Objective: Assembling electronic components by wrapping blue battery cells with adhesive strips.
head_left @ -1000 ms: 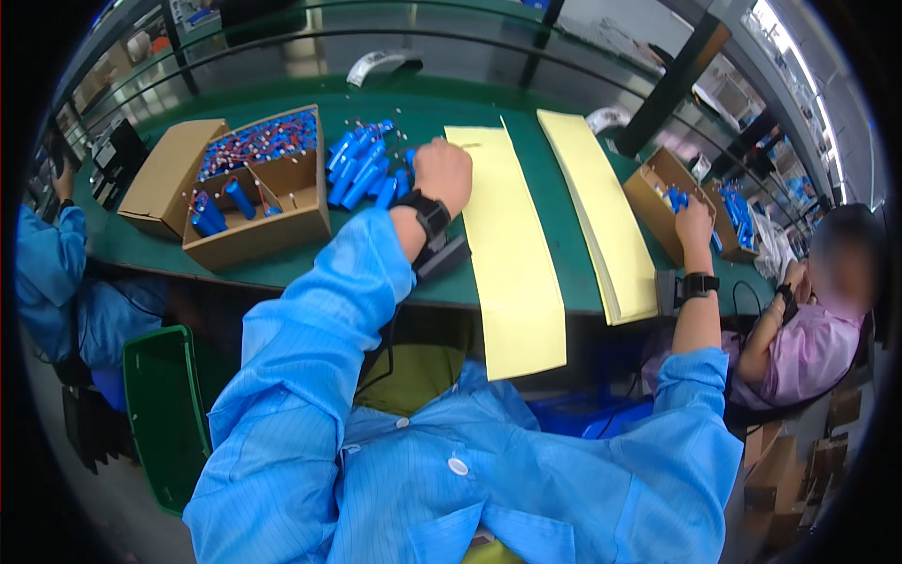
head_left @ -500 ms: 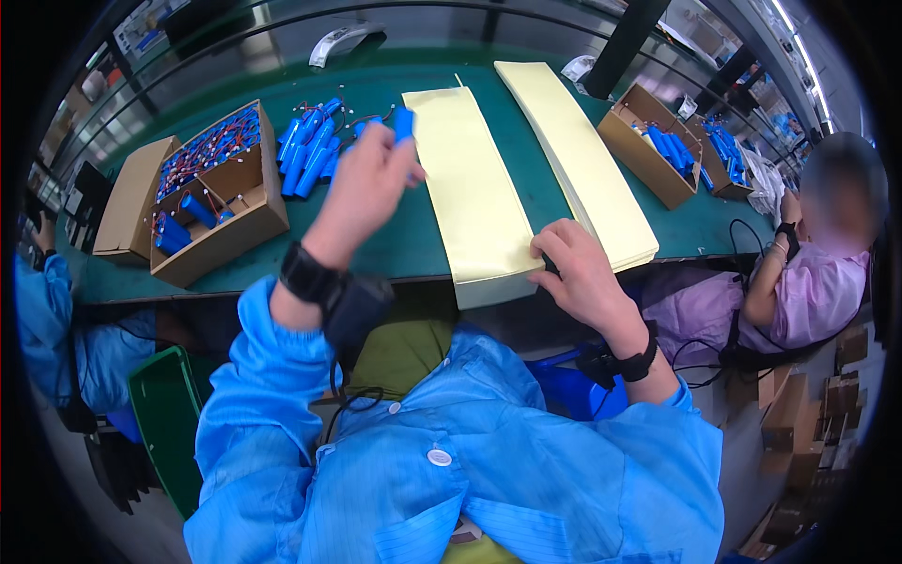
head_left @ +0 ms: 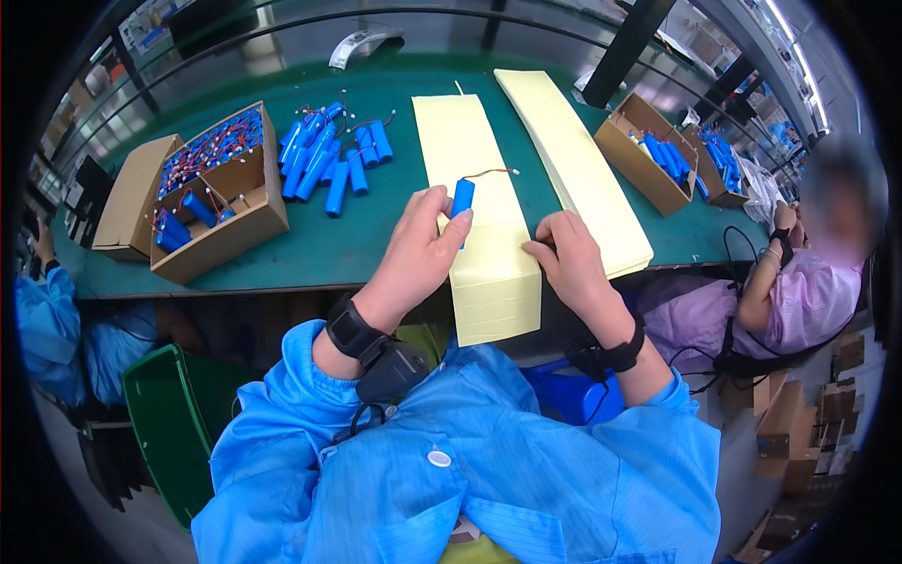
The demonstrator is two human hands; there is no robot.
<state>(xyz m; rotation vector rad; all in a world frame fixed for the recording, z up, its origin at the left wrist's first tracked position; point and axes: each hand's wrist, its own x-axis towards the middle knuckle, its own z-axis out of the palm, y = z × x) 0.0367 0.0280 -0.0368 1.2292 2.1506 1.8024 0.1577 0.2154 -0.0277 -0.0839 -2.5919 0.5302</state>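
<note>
My left hand [head_left: 425,242] is closed round a blue cylindrical battery [head_left: 463,198], held upright between thumb and fingers. A thin wire lead with a small white connector trails from the battery's top to the right. Beneath it lies a long pale-yellow paper strip [head_left: 460,141], whose creased near end hangs past the table edge. At the strip's right side is my right hand [head_left: 571,258], its fingers curled together and the thumb tip at the paper. Whatever may be between those fingers is hidden. Several loose wired blue batteries [head_left: 319,155] lie left of the strip.
An open cardboard box [head_left: 221,254] of blue batteries stands at left. On the right lies a stack of yellow strips [head_left: 573,155], with another battery box [head_left: 648,155] beyond. A co-worker in pink [head_left: 808,291] sits far right. A green bin [head_left: 155,423] stands below the table.
My left hand has come from the loose batteries to over the yellow strip, carrying a battery. The strip's near end has shifted toward me. My right hand's fingers have curled closer together.
</note>
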